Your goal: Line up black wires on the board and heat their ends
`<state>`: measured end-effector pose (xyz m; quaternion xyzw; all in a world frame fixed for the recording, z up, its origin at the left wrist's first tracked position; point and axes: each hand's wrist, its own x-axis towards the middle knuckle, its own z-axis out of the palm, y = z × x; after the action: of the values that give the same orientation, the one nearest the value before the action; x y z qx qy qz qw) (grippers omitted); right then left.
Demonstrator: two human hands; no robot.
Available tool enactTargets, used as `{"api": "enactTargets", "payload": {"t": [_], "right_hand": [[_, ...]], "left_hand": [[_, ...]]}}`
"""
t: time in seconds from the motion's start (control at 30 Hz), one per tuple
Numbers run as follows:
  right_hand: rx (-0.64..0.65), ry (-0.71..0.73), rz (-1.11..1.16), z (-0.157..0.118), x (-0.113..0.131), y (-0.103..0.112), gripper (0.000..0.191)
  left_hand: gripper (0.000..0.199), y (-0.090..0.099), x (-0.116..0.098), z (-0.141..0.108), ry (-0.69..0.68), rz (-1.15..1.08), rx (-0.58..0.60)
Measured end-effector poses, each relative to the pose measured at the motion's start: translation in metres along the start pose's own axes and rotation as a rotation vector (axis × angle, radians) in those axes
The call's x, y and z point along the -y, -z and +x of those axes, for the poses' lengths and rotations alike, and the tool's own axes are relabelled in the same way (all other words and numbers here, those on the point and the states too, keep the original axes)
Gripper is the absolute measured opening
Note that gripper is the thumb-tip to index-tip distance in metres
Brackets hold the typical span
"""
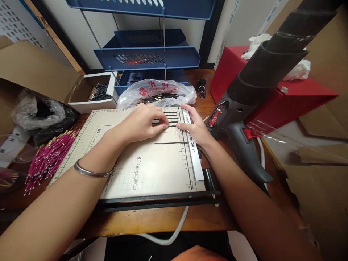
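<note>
A cream paper cutter board (160,166) with printed rulers lies on the wooden table. Several thin black wires lie across its upper right part; a separate one (165,143) lies lower down. My left hand (145,122) is over the board, thumb and forefinger pinched at one of the upper wires (172,121). My right hand (195,127) rests on the white strip (194,156) at the board's right edge, its thumb at the wires' right ends and its forefinger along the board's top corner.
A heat gun (244,105) stands at the right before a red box (233,61). Behind are a plastic bag (163,90) and blue trays (149,58). At the left are a white box (89,105) and pink wires (53,156). A cable (174,235) hangs in front.
</note>
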<state>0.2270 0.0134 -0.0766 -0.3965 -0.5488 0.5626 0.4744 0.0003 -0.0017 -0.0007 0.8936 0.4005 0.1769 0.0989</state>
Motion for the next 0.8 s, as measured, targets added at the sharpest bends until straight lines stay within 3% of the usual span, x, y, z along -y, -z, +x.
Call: {"api": "enactTargets", "payload": {"t": [0.17,0.4,0.6,0.8], "right_hand": [[-0.009,-0.003,0.009,-0.0004,0.0030,-0.0022,0.083],[-0.070,-0.056,0.100,0.0005,0.0065,-0.0068,0.079],[-0.094,-0.028,0.097,0.0045,0.0010,-0.0058,0.077],[-0.075,-0.037,0.089,0.0037,-0.0005,-0.0048,0.080]], "left_hand": [[0.020,-0.0007,-0.0004,0.0005,-0.009,-0.013,-0.009],[0.048,0.0020,-0.0058,0.0015,0.077,-0.166,-0.129],[0.027,-0.0005,-0.0063,0.0002,0.032,-0.054,-0.077],[0.020,-0.0056,-0.0016,0.0004,-0.004,0.035,-0.024]]}}
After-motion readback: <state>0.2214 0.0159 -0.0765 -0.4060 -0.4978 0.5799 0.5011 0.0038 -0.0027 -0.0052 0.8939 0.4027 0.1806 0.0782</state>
